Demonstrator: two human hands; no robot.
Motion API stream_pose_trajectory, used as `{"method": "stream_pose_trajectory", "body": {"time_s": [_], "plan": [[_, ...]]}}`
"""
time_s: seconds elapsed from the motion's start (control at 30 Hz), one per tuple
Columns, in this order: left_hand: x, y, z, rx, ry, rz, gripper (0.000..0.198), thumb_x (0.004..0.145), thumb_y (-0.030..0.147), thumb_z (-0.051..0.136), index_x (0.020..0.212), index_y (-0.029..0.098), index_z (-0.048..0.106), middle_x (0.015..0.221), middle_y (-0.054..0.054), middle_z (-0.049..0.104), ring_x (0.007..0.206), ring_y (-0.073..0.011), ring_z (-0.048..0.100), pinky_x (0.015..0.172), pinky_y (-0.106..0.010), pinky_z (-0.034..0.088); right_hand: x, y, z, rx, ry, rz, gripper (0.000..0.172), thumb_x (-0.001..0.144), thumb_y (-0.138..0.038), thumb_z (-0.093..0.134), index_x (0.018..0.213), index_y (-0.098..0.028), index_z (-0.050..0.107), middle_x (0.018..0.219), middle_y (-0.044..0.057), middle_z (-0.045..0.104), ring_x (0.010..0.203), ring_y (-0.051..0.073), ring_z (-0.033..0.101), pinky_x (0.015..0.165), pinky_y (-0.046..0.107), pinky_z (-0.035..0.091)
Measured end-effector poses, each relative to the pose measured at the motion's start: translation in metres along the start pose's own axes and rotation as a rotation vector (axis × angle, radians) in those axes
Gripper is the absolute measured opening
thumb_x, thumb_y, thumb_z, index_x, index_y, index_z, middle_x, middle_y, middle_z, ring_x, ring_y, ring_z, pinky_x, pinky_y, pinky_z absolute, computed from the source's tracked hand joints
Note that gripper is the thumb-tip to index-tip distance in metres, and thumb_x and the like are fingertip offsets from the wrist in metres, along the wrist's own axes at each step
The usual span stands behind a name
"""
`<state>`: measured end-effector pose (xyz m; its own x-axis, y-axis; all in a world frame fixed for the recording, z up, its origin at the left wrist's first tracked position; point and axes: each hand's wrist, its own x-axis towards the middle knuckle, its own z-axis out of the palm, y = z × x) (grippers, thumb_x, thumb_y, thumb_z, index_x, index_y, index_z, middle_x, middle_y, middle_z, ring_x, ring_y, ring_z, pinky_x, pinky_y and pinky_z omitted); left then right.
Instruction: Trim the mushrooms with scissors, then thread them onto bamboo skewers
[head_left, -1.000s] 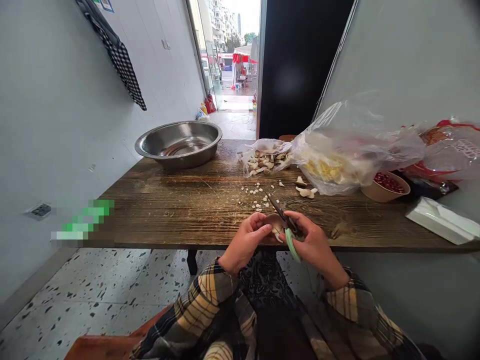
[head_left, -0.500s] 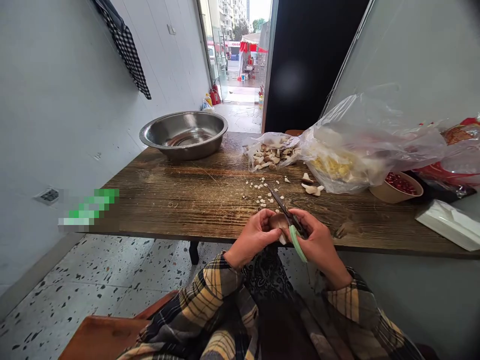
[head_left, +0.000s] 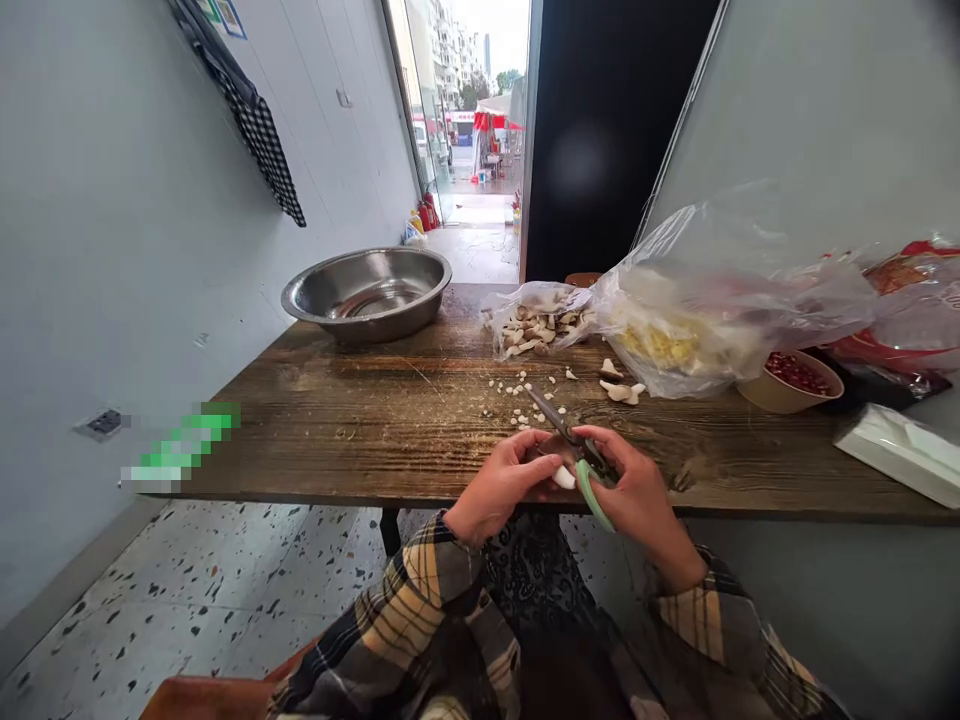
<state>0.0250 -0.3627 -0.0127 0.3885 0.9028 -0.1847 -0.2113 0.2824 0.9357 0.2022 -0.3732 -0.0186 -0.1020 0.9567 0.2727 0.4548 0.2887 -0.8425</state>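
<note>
At the near edge of a dark wooden table (head_left: 360, 420), my left hand (head_left: 504, 487) is closed on a brown mushroom (head_left: 556, 470) with a pale stem. My right hand (head_left: 636, 492) grips green-handled scissors (head_left: 579, 462); their blades point away from me across the mushroom. Small white stem pieces (head_left: 517, 395) lie scattered on the wood just beyond my hands. A clear bag of mushrooms (head_left: 534, 322) lies open further back, and a few loose mushrooms (head_left: 619, 383) sit to its right.
A steel basin (head_left: 367, 293) stands at the far left of the table. To the right are a large plastic bag with yellow contents (head_left: 720, 300), a paper bowl of red bits (head_left: 789, 378), red-printed bags (head_left: 911, 310) and a white packet (head_left: 900, 450). Speckled floor lies below.
My hands have stayed together at the table edge. The mushroom has turned slightly in my left hand, so its pale stem end now shows by the scissor handle. The view shifted a little.
</note>
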Motion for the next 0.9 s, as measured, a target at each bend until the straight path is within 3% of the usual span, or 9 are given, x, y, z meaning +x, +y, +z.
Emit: {"method": "stream_pose_trajectory", "body": {"time_s": [0.13,0.23,0.43,0.53,0.63,0.77,0.9], "plan": [[0.015,0.007,-0.004,0.075,0.025,-0.008,0.026,0.071,0.033,0.071,0.084,0.014,0.061,0.067,-0.001,0.063,0.05,-0.0067,0.051,0.044,-0.017,0.035,0.004,0.011,-0.002,0.085,0.008,0.035,0.039,0.076,-0.031,0.067,0.114,-0.022,0.061,0.104,0.006,0.072,0.094,0.022,0.068,0.081,0.032,0.052],[0.035,0.02,-0.015,0.099,0.058,0.008,0.024,0.07,0.03,0.071,0.085,0.013,0.061,0.068,-0.002,0.065,0.048,-0.0067,0.052,0.04,-0.016,0.033,0.009,0.036,-0.011,0.21,0.111,0.105,0.044,0.076,-0.037,0.069,0.114,-0.02,0.058,0.094,0.007,0.073,0.089,0.022,0.069,0.083,0.035,0.052],[0.102,0.048,-0.033,0.032,0.104,-0.003,0.027,0.067,0.026,0.076,0.08,0.014,0.055,0.062,0.0,0.062,0.043,-0.0077,0.054,0.036,-0.016,0.032,0.015,0.077,-0.023,0.323,0.365,0.224,0.053,0.069,-0.045,0.075,0.11,-0.016,0.059,0.095,0.012,0.073,0.09,0.025,0.069,0.085,0.042,0.053],[0.139,0.062,-0.041,-0.028,0.239,0.116,0.022,0.075,0.023,0.072,0.082,0.012,0.055,0.066,-0.003,0.062,0.049,-0.0078,0.057,0.043,-0.017,0.042,0.015,0.081,-0.022,0.305,0.379,0.196,0.052,0.07,-0.044,0.075,0.111,-0.016,0.06,0.098,0.012,0.072,0.093,0.026,0.068,0.086,0.043,0.053],[0.164,0.068,-0.051,-0.117,0.434,0.263,0.032,0.078,0.019,0.07,0.103,0.014,0.052,0.078,-0.001,0.06,0.062,-0.0068,0.06,0.062,-0.02,0.052,0.014,0.08,-0.02,0.266,0.342,0.176,0.05,0.069,-0.042,0.075,0.11,-0.017,0.062,0.097,0.011,0.073,0.092,0.026,0.068,0.084,0.042,0.053],[0.169,0.062,-0.06,-0.022,0.519,0.296,0.055,0.076,0.015,0.071,0.123,0.019,0.043,0.101,-0.004,0.057,0.074,-0.0068,0.061,0.07,-0.021,0.053,0.014,0.078,-0.022,0.291,0.362,0.195,0.05,0.069,-0.042,0.076,0.11,-0.017,0.062,0.095,0.01,0.072,0.09,0.025,0.068,0.084,0.041,0.053],[0.163,0.059,-0.054,0.13,0.463,0.307,0.051,0.074,0.018,0.071,0.119,0.018,0.046,0.107,-0.008,0.056,0.076,-0.0106,0.062,0.066,-0.025,0.053,0.014,0.073,-0.024,0.476,0.484,0.245,0.05,0.07,-0.043,0.076,0.11,-0.018,0.059,0.092,0.008,0.071,0.088,0.022,0.067,0.084,0.041,0.054]]}}
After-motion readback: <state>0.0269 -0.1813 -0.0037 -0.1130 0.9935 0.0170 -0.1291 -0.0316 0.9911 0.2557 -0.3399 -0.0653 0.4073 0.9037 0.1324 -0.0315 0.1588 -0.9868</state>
